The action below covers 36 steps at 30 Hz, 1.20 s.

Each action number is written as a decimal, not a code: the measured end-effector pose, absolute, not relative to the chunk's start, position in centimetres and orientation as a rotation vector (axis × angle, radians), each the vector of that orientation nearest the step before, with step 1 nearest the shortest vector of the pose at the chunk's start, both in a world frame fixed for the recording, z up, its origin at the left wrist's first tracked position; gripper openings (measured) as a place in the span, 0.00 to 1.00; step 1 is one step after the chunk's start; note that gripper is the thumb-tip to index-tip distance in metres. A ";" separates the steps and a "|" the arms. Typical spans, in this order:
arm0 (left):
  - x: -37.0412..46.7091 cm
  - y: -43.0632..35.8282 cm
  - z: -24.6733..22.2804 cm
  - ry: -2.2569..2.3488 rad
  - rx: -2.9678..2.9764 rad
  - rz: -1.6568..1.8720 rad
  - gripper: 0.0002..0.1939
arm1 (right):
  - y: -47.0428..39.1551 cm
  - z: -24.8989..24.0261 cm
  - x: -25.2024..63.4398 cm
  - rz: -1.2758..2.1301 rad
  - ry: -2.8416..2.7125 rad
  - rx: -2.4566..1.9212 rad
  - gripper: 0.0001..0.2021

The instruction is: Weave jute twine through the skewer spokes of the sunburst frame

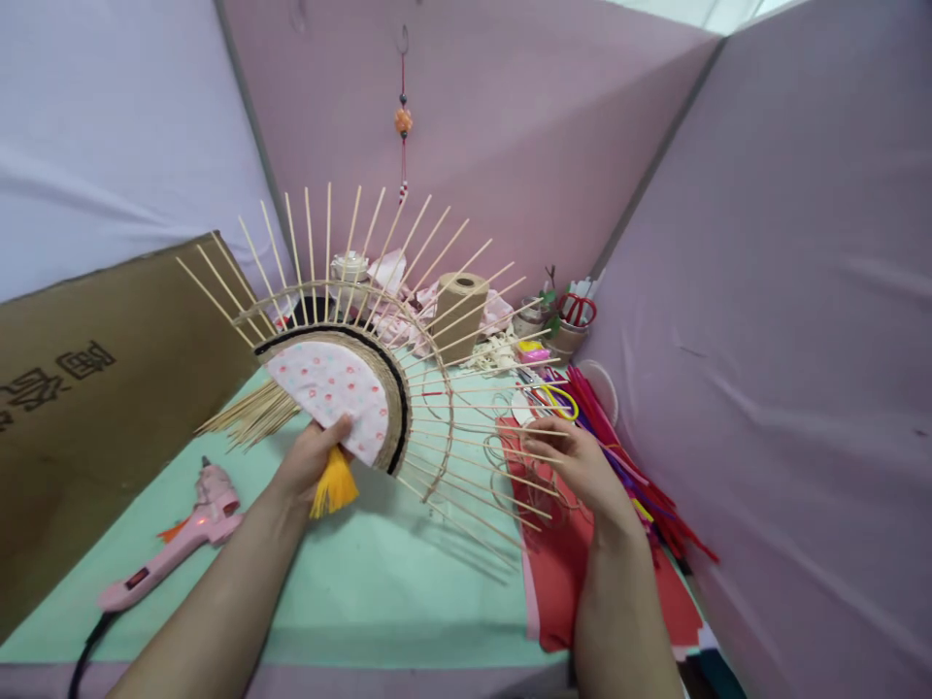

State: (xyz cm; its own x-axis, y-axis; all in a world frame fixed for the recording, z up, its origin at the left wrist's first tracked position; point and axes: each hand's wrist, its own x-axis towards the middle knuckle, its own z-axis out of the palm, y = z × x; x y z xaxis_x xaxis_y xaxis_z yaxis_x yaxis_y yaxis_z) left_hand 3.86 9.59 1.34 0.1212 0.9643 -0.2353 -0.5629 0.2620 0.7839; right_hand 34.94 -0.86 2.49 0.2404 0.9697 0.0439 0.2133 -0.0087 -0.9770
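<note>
Fan frame (397,401) of thin sticks is gripped in the left hand (320,456), while the right hand (575,466) lightly pinches near its stick tips.

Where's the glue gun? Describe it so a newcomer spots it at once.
From the mint-green tabletop, look to its left side, near the brown cardboard. The glue gun lies there, nozzle pointing away from you. Unlike the pale sticks beyond it, it is pink, with a black cord.

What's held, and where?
Left hand grips the half-round fan of pale wooden sticks by its straight lower edge, beside the yellow tassel. Right hand is at the stick tips; grip unclear.
</note>
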 end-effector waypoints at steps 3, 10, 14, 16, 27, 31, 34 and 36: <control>3.9 9.6 1.4 0.806 0.644 1.223 0.26 | -1.2 2.7 35.4 0.852 -1.155 -1.409 0.11; 3.8 9.7 1.3 0.781 0.690 1.257 0.25 | -1.5 2.7 36.3 0.770 -1.139 -1.217 0.13; 3.8 9.8 1.5 0.776 0.682 1.300 0.24 | -1.4 2.5 36.5 0.711 -1.101 -1.178 0.16; 3.9 9.8 1.6 0.781 0.674 1.309 0.23 | -1.3 2.4 36.6 0.698 -1.069 -1.187 0.17; 4.6 9.1 2.0 0.733 0.618 1.310 0.25 | -1.3 1.9 36.6 0.913 -1.058 -1.199 0.13; 4.7 9.0 2.0 0.692 0.591 1.310 0.25 | -1.4 1.9 36.3 1.008 -1.163 -1.237 0.09; 4.7 8.9 2.0 0.671 0.572 1.300 0.26 | -1.0 1.9 35.6 1.061 -1.297 -1.248 0.09; 5.0 8.5 2.2 0.673 0.547 1.283 0.26 | -0.7 1.8 34.6 1.094 -1.363 -1.261 0.10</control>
